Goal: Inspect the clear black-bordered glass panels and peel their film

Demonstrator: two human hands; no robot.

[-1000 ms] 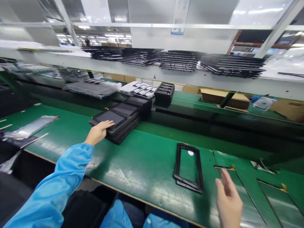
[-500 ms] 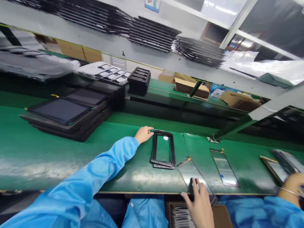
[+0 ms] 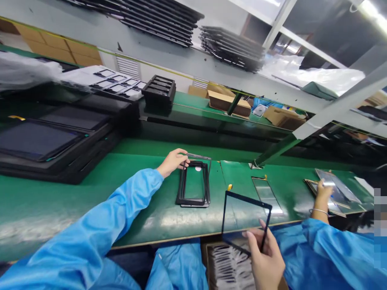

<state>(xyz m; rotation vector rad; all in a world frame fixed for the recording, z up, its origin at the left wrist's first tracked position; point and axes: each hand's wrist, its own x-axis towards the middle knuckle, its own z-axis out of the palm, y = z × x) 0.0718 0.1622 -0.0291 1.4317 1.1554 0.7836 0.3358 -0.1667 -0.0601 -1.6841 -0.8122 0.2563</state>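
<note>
My left hand (image 3: 174, 162) pinches the upper left corner of a thin black frame (image 3: 199, 156), whose far edge is tilted up off the pile. Under it, more black rectangular frames (image 3: 181, 195) lie slightly askew on the green bench. My right hand (image 3: 266, 257) grips a clear glass touch panel (image 3: 243, 215) by its lower right edge, thumb on one side and fingers on the other. The panel has a black border and a small yellow tab (image 3: 230, 187) at its top. It is held up at a slant over the bench's front edge.
Another glass panel (image 3: 267, 195) lies on the bench to the right. Beyond it, a co-worker's hand (image 3: 324, 193) touches several panels. Dark screens on black trays (image 3: 39, 139) are stacked at left. A carton (image 3: 205, 257) with white strips stands below the bench edge.
My right hand has lifted the glass panel off the bench and tilted it up. My left hand has taken hold of the top frame and raised its far edge. The view has shifted right.
</note>
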